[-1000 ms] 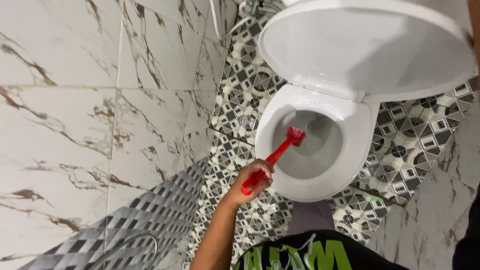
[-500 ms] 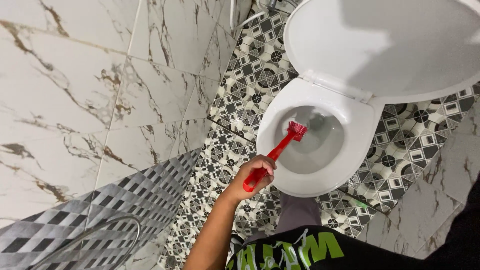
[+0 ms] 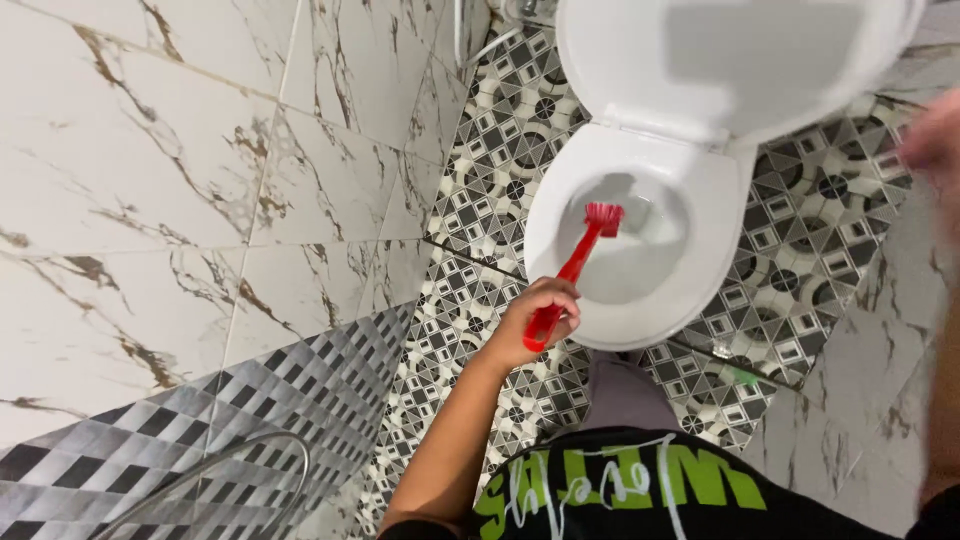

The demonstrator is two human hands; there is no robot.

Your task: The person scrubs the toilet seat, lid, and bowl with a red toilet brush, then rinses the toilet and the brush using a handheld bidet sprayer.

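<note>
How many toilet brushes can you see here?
1. A red toilet brush, gripped by the left hand, its bristle head inside the white toilet bowl. Others may be outside the view.

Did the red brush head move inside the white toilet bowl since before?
Yes. The red plastic toilet brush slid its bristle head from the white ceramic toilet bowl's left rim toward its back.

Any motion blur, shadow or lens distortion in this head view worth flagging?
Head view: evenly lit and mostly sharp; a shadow falls across the raised white toilet lid; a skin-coloured shape at the right edge is blurred beyond telling; the marble wall tiles splay outward, wide-angle; the left hand and red plastic toilet brush stay crisp.
</note>
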